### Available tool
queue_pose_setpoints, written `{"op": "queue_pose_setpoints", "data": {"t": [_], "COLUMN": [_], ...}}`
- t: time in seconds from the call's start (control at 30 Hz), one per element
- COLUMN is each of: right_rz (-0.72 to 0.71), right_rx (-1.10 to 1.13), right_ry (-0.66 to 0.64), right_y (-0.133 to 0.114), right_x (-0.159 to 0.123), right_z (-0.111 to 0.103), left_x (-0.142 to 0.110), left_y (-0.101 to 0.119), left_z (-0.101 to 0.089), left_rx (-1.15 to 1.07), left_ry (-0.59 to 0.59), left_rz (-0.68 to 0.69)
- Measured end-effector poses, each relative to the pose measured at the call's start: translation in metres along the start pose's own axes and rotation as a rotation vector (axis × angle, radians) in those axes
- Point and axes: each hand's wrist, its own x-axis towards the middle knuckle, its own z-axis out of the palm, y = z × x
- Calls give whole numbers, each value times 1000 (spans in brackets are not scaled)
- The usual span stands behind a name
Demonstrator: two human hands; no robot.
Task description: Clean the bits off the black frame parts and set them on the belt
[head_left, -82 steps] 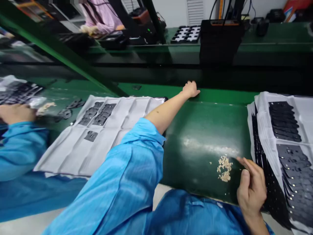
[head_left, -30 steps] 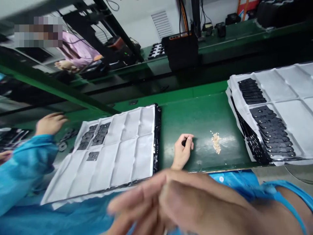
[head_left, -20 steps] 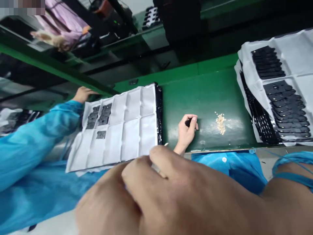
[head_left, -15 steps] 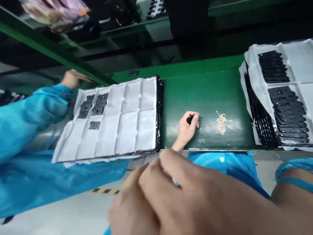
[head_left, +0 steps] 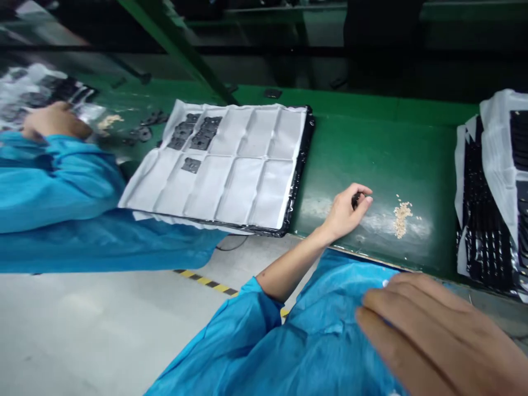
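My left hand [head_left: 344, 213] rests on the green workbench [head_left: 350, 148], its thumb and fingers closed round a small black part [head_left: 356, 200], mostly hidden. Just to its right lies a little heap of tiny pale pieces [head_left: 401, 217]. Close to the camera, at the lower right, my right hand [head_left: 437, 335] is raised and blurred. Its fingers are stretched out, with nothing visible in them; the thumb is hidden. Left of my left hand sits a white-lined tray [head_left: 235, 181] with flat black parts [head_left: 206, 133] in a few compartments.
A stack of black trays with white liners [head_left: 487, 203] stands at the right. On the left, a co-worker's hand [head_left: 58, 120] in a blue sleeve is over the bench, near loose black parts [head_left: 142, 132]. A green post [head_left: 185, 52] rises behind the white-lined tray.
The view has swung left, bringing my left forearm into sight. My right hand has moved away from the camera's middle to the lower right, its fingers straighter. The co-worker's hand has shifted left.
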Motion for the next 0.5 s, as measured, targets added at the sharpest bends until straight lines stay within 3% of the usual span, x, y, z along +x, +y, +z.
{"op": "queue_pose_setpoints", "data": {"t": [0.07, 0.23, 0.37, 0.5], "right_rz": [27, 584, 644, 631], "right_rx": [51, 109, 312, 401], "right_ry": [-35, 226, 354, 418], "right_y": [31, 91, 109, 119], "right_x": [-21, -49, -36, -21], "right_z": [-3, 23, 46, 50], "left_x": [-1, -9, -14, -14], "left_y": [3, 18, 33, 47], "left_z": [-1, 2, 7, 3], "left_rx": [75, 291, 374, 318], "left_ry": [-33, -190, -294, -332], "left_rz": [74, 244, 382, 418]}}
